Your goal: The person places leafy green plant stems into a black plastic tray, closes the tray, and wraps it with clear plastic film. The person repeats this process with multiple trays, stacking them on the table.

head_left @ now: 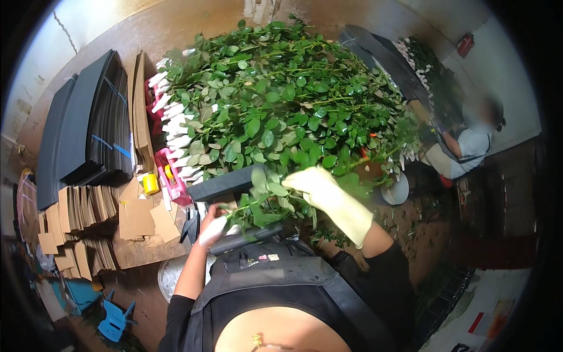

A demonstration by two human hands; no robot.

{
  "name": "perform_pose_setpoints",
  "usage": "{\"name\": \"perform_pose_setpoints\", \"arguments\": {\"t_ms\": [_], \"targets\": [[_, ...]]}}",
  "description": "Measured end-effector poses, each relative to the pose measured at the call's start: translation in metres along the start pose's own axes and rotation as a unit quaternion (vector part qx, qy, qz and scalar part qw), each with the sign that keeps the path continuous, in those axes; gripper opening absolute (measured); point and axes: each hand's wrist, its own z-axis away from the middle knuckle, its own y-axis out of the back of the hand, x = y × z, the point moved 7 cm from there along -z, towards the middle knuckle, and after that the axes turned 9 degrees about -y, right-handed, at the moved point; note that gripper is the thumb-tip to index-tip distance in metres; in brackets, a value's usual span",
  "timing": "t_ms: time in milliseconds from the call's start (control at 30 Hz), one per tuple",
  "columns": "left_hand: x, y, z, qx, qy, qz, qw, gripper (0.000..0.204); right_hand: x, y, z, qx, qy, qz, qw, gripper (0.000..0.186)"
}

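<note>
My gloved right hand [322, 193] curls over leafy stems [264, 208], left hand [212, 224] half-curled beside them; can't tell either's grip. These look unfinished; big leafy pile [281, 117] remains on tabletop [138, 253].

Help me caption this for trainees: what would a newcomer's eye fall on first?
Probably the big heap of leafy green stems, filling the upper middle. Next, the pale yellow glove on the right hand, just below the heap; then the dark stacked sheets at upper left.
</note>
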Motion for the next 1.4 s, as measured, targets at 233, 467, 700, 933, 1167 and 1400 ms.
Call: {"name": "perform_pose_setpoints", "arguments": {"t_ms": [233, 467, 700, 933, 1167, 1400], "targets": [[0.011, -0.007, -0.008, -0.034, -0.046, -0.015, 0.998, 0.056, 0.091, -0.110, -0.006, -0.227, -0.352, 0.067, 0.906, 0.034], [0.020, -0.005, 0.001, -0.056, -0.089, -0.098, 0.990, 0.052, -0.030, 0.057, -0.128, 0.183, 0.039, 0.230, 0.955, 0.025], [0.018, -0.011, -0.006, -0.073, -0.075, -0.145, 0.984, 0.042, 0.022, 0.045, -0.255, 0.033, -0.022, 0.283, 0.958, 0.055], [0.024, -0.005, 0.005, -0.051, -0.058, -0.115, 0.990, 0.040, -0.053, 0.154, -0.290, 0.008, -0.007, 0.191, 0.982, 0.049], [0.038, -0.005, -0.003, -0.076, -0.074, -0.171, 0.980, 0.032, -0.045, 0.190, -0.310, 0.231, -0.009, 0.419, 0.878, 0.022], [0.042, -0.008, -0.015, -0.024, -0.127, -0.236, 0.963, 0.027, 0.024, 0.001, -0.229, -0.015, -0.032, 0.350, 0.936, 0.016]]}}
